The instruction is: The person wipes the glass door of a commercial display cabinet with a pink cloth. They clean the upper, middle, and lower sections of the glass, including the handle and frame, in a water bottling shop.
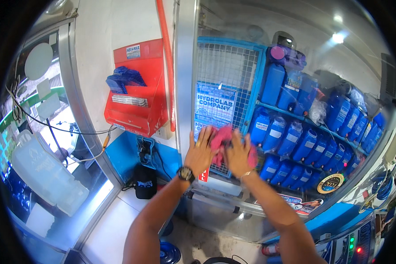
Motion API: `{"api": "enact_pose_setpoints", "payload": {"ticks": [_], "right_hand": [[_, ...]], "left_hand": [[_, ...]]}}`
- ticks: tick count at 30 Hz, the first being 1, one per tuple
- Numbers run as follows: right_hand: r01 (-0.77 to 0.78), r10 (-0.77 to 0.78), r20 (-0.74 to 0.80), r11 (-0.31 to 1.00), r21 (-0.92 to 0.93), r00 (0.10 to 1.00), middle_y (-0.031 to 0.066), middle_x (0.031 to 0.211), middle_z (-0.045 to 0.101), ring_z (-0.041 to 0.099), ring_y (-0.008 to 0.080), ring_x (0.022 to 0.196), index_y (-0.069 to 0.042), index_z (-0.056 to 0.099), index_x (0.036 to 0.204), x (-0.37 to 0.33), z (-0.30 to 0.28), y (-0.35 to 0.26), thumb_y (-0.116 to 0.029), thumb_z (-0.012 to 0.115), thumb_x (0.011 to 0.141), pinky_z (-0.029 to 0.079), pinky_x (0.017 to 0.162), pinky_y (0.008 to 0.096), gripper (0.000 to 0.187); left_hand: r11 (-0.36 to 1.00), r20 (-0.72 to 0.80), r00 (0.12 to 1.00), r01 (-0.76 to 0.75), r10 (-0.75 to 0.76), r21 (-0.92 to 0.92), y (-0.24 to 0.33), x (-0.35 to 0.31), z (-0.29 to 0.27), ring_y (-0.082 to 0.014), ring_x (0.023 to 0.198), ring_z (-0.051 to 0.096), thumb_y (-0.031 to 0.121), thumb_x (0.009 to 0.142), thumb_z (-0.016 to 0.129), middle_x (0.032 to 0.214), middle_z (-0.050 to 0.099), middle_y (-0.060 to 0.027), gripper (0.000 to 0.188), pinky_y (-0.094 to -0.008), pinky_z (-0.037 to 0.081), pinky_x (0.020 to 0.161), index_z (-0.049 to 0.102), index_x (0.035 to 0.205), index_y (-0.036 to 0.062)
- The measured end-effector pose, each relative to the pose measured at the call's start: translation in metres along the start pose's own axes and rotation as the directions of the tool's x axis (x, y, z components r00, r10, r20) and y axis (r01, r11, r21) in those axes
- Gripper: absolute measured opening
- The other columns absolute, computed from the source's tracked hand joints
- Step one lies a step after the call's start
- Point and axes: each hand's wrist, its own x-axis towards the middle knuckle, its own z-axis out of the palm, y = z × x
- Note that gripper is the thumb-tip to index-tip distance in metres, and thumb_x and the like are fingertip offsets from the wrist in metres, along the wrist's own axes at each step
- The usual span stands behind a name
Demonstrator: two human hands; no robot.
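Note:
Both arms reach forward to a framed glass door [220, 193]. My left hand [200, 154], with a ring on a finger and a dark watch at the wrist, lies flat with fingers stretched near the door's metal edge. Its thumb side meets a pink cloth [221, 137]. My right hand [239, 157], a thin bracelet at its wrist, presses on that cloth, which bunches up between the hands and shows past the right fingers. A red sticker [203, 174] is on the door below my left hand.
Behind the glass, blue water jugs [303, 145] stand on several shelves beside a blue mesh gate [253, 83]. To the left hang a red wall rack [138, 116] and a red hose [166, 57]. Low down are a black cap [145, 182] and a blue round object [169, 253].

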Motion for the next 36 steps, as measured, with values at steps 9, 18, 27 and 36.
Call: {"api": "enact_pose_setpoints", "payload": {"ticks": [9,18,27,36], "right_hand": [[-0.102,-0.168,-0.394,0.809,-0.579,0.903,0.0284,0.15,0.048,0.037,0.0419,0.146,0.004,0.052,0.141,0.321,-0.279,0.231,-0.048,0.045,0.105,0.022,0.123,0.0572,0.063],[0.06,-0.281,-0.313,0.823,-0.564,0.907,0.0215,0.122,0.062,0.055,0.0407,0.123,-0.001,0.062,0.123,0.218,-0.269,0.252,-0.038,0.057,0.102,0.031,0.115,0.0589,0.042],[-0.319,0.344,0.051,0.91,-0.265,0.938,0.0241,0.132,0.066,0.037,0.0475,0.147,-0.007,0.076,0.1,-0.238,-0.139,0.132,-0.033,0.07,0.081,0.015,0.117,0.0762,0.033],[-0.305,0.316,-0.037,0.873,-0.381,0.948,0.0312,0.126,0.061,0.035,0.0514,0.146,0.001,0.063,0.13,-0.146,-0.249,0.259,-0.034,0.059,0.093,0.012,0.119,0.0743,0.052]], "left_hand": [[0.876,-0.588,0.662,-0.244,0.464,0.416,0.02,0.394,-0.272,-0.036,0.155,0.027,0.038,0.108,0.037,0.167,0.029,-0.021,0.062,-0.0594,0.016,0.125,0.041,0.153,-0.0046],[0.944,-0.7,0.639,-0.286,0.317,0.167,0.11,0.347,-0.191,-0.0376,0.154,0.027,0.04,0.106,0.041,0.166,0.029,-0.0239,0.064,-0.063,0.014,0.124,0.041,0.153,-0.0032],[0.889,-0.234,0.859,-0.453,0.456,0.07,0.283,0.006,0.048,-0.035,0.157,0.023,0.041,0.106,0.045,0.165,0.035,-0.0183,0.059,-0.067,0.025,0.118,0.048,0.152,0.0051],[0.888,-0.316,0.872,-0.435,0.375,-0.148,0.325,0.159,-0.038,-0.0311,0.158,0.022,0.054,0.102,0.044,0.169,0.027,-0.0156,0.074,-0.0693,0.015,0.121,0.039,0.158,0.0058]]}}
